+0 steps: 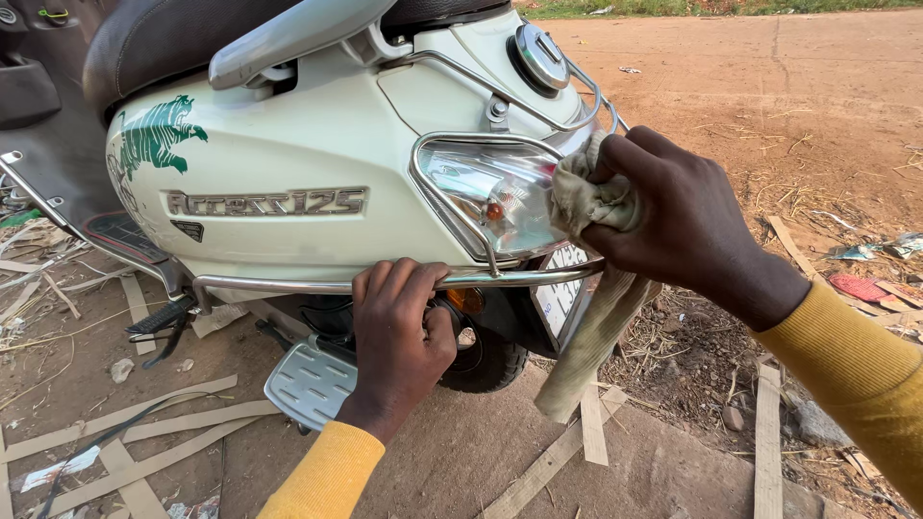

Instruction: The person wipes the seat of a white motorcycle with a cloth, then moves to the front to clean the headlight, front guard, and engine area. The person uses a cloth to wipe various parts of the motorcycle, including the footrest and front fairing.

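At the scooter's rear, right hand [673,226] clutches a rag [591,288] against the tail light [490,192]; left hand [399,336] grips the guard rail [288,284]; hard rubbing with grit could scratch the lens.

Left hand [399,336] curled in grip (knuckles up); right hand [673,226] fisted, both arms extended.

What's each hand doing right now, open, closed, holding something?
Left hand: closed around the chrome guard rail of the scooter.
Right hand: closed on a crumpled cloth, pressed against the tail light.
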